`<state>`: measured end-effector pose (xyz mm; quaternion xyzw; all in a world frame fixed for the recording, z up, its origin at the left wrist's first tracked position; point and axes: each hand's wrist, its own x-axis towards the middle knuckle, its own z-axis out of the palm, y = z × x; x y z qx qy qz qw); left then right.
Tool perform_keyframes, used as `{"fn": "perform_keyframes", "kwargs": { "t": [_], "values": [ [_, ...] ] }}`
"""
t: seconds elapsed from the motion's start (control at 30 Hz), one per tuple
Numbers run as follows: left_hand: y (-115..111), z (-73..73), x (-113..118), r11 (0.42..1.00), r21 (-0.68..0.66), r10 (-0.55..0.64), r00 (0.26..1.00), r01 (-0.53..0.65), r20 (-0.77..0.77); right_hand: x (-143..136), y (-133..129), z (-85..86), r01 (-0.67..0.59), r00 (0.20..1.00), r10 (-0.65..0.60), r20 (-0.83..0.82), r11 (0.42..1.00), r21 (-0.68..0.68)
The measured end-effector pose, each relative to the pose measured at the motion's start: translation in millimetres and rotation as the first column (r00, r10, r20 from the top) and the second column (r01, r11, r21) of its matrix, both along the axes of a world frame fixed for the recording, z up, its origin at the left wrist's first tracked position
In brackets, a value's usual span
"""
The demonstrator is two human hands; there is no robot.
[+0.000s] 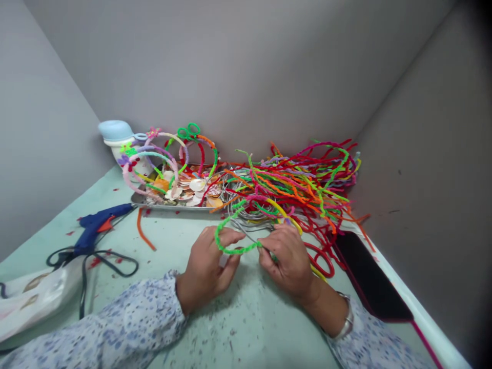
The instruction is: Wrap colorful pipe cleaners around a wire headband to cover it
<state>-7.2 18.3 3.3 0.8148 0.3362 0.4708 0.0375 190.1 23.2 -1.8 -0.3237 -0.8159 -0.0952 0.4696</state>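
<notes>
Between my hands is a hoop-shaped headband [218, 237] wrapped in fuzzy pipe cleaner, green at the left, pink across the top and yellow at the right. My left hand [209, 264] curls about its green side, the thumb tip at the lower strand and a gap showing between thumb and index finger. With pinched fingertips, my right hand [286, 256] grips the green end; the exact grip is partly hidden. Behind the headband lie grey wire hoops [242, 192]. A large heap of coloured pipe cleaners [303, 179] spreads behind and beside my right hand.
A metal tray [180, 208] holds seashells [198, 184] and several decorated headbands [148, 151]. A white cup with a blue lid [117, 132] stands behind. At left are a blue glue gun [92, 225], its cord and a plastic bag [46, 292]. A black phone [372, 277] lies right, near the wall.
</notes>
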Motion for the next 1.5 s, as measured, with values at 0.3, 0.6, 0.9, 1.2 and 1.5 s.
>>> {"fn": "perform_keyframes", "kwargs": {
  "t": [0.3,0.6,0.9,1.2,1.5],
  "values": [
    [-6,2.9,6,0.988,0.092,-0.121,0.993,0.121,0.000,-1,1,-2.4,-0.023,0.998,0.025,0.054,0.999,-0.032],
    [-7,3.3,3,0.970,0.040,-0.232,0.965,0.238,-0.121,1,-2,0.4,0.120,0.989,-0.119,-0.084,0.993,0.007],
    [3,4.2,5,0.999,-0.028,0.024,1.000,-0.024,0.004,3,3,-1.3,0.233,0.967,-0.231,-0.110,0.972,0.008],
    [-12,2.0,9,0.915,-0.179,-0.360,0.932,0.362,0.048,2,1,-2.0,0.212,0.976,-0.212,-0.045,0.977,-0.010],
    [11,4.0,9,0.558,-0.674,0.153,0.739,0.484,0.657,8,6,-3.9,0.251,0.968,-0.250,-0.028,0.967,0.046]
  ]
}}
